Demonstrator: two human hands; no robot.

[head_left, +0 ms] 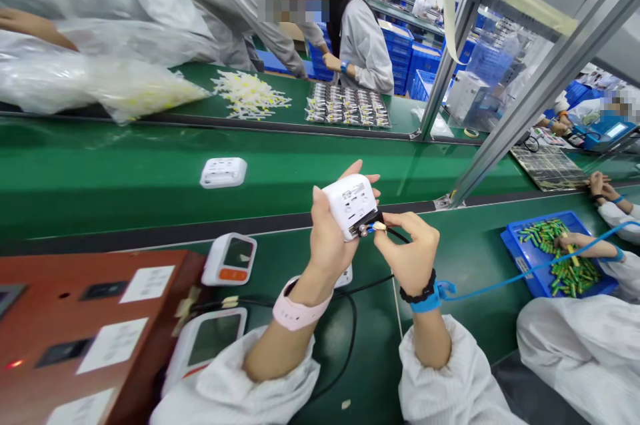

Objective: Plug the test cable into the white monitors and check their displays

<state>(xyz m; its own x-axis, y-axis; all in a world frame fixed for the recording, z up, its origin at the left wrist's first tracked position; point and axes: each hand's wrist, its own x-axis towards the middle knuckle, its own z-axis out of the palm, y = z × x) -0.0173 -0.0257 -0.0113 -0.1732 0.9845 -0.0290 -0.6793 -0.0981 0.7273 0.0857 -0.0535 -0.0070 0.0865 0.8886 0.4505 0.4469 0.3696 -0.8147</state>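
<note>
My left hand (327,238) grips a white device (351,203), holding it up above the green bench with its back side facing me. My right hand (407,248) pinches a small plug (376,227) on a black cable (350,318) right at the device's lower edge; whether the plug is seated I cannot tell. A pink band sits on my left wrist, a blue strap with a blue cord on my right.
Two white monitor units (229,259) (207,341) lie beside a red test box (95,325) at the left. Another white device (223,172) rides the green conveyor (125,171). A co-worker's hand reaches into a blue tray of green parts (555,253) at right. People work across the belt.
</note>
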